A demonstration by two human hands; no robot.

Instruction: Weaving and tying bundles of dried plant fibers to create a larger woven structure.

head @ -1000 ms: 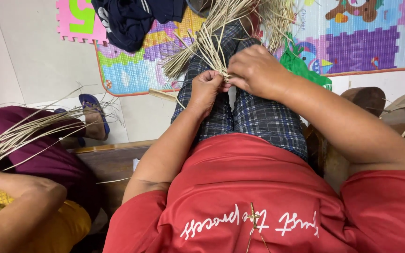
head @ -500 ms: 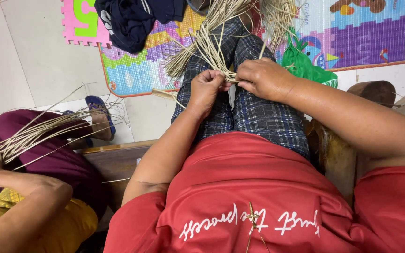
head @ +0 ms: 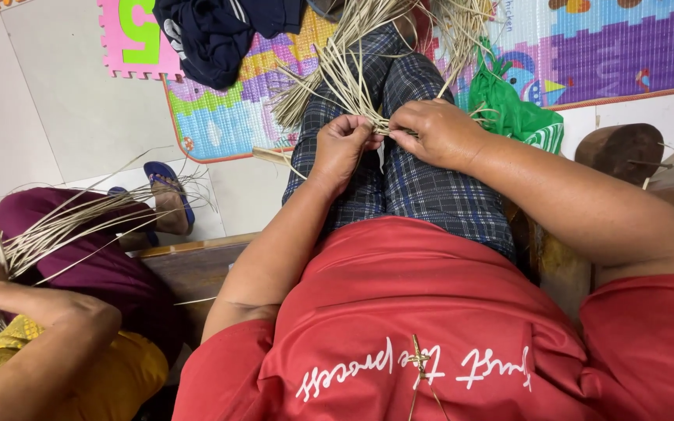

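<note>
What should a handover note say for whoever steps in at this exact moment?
Left hand: closed, pinching the pale straw strips over the lap.
Right hand: closed on the same strips, touching the left.
Strips fan out past the knees over the checked trousers.
Done: a short joined stretch sits between the hands.
Left: the long loose ends remain unworked.
Nearby: another person on the left holds their own strips.

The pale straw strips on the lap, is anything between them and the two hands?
Nothing visible does: the left hand and right hand both already pinch the pale straw strips over the dark plaid trousers.
</note>
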